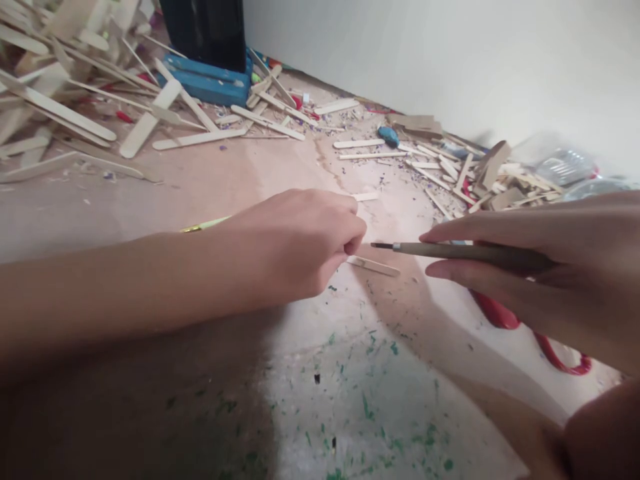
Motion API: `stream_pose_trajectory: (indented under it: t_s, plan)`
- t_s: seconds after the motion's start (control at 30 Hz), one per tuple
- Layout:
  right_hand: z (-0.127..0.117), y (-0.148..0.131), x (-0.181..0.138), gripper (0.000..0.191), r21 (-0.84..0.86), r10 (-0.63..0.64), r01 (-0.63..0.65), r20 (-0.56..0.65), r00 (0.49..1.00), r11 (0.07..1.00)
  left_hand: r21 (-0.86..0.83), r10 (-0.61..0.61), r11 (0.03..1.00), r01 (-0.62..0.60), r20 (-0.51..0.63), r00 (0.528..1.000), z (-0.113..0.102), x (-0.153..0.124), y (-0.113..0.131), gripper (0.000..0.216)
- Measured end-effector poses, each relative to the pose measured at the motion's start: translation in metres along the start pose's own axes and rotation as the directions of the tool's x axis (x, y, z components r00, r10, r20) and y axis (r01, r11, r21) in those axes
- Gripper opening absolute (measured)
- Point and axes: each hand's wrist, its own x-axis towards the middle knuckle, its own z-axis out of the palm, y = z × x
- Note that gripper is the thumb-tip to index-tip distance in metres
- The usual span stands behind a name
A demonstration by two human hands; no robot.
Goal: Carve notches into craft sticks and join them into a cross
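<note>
My right hand (545,267) grips a carving tool (450,251) with a wooden handle, its thin dark blade pointing left at my left hand. My left hand (310,243) is closed, its fingers curled and its thumb pressed in. A craft stick (375,266) sticks out from under the left fingertips; whether they pinch it is hidden. Another craft stick (367,197) shows partly behind the knuckles. Red scissors handles (563,357) lie beneath my right hand. A pale green brush-like stick with a gold band (200,227) lies partly behind my left forearm.
A large heap of craft sticks (75,100) lies at the back left beside a blue base (205,80) carrying a black upright object (205,30). More sticks, a blue lump (389,137) and clear plastic (565,167) lie along the white wall (450,60). Green specks mark the tabletop (320,413).
</note>
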Motion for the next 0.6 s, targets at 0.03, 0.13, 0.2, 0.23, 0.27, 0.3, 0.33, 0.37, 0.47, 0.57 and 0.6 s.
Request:
stream_pose_trajectory:
  t_s: [0.03,0.13,0.2,0.23,0.27,0.3,0.33,0.37,0.47,0.57,0.6]
  plan:
    - [0.0,0.001,-0.001,0.016,-0.007,0.005,-0.005,-0.004,1.0,1.0,-0.011,0.013,1.0,-0.013,-0.008,1.0,0.0,-0.001,0.0,0.015]
    - [0.0,0.0,-0.003,0.028,0.014,0.006,-0.006,-0.01,1.0,1.0,-0.066,0.092,0.994,-0.09,0.018,0.996,-0.003,-0.003,-0.002,0.015]
    - [-0.001,-0.001,-0.002,0.041,0.051,-0.015,0.014,0.024,1.0,0.999,-0.116,0.141,0.984,-0.135,0.045,0.989,-0.006,-0.004,-0.005,0.017]
    - [-0.001,-0.003,0.0,0.046,0.07,-0.023,0.02,0.042,0.999,0.997,-0.133,0.149,0.981,-0.141,0.047,0.988,-0.008,-0.003,-0.006,0.017]
    - [-0.001,-0.004,0.001,0.05,0.09,-0.028,0.023,0.053,0.998,0.996,-0.146,0.146,0.98,-0.139,0.041,0.988,-0.01,-0.003,-0.008,0.016]
    - [-0.001,-0.005,0.003,0.051,0.111,-0.036,0.029,0.064,0.997,0.993,-0.156,0.137,0.979,-0.13,0.034,0.99,-0.011,-0.003,-0.009,0.015]
    - [0.0,-0.007,0.005,0.051,0.13,-0.046,0.037,0.067,0.997,0.991,-0.164,0.125,0.979,-0.119,0.03,0.992,-0.011,-0.002,-0.01,0.013]
    - [0.0,-0.008,0.006,0.049,0.149,-0.057,0.047,0.066,0.996,0.988,-0.17,0.114,0.98,-0.106,0.035,0.993,-0.011,-0.002,-0.011,0.012]
    - [0.002,-0.01,0.007,0.046,0.2,-0.093,0.079,0.065,0.994,0.977,-0.175,0.1,0.981,-0.089,0.057,0.993,-0.01,-0.001,-0.012,0.012]
    - [0.004,-0.011,0.005,0.045,0.233,-0.072,0.048,0.095,0.993,0.971,-0.158,0.089,0.985,-0.076,0.076,0.993,-0.007,-0.001,-0.011,0.015]
    - [0.004,-0.011,0.005,0.044,0.239,-0.063,0.036,0.104,0.993,0.97,-0.152,0.081,0.986,-0.068,0.081,0.993,-0.006,-0.001,-0.01,0.016]
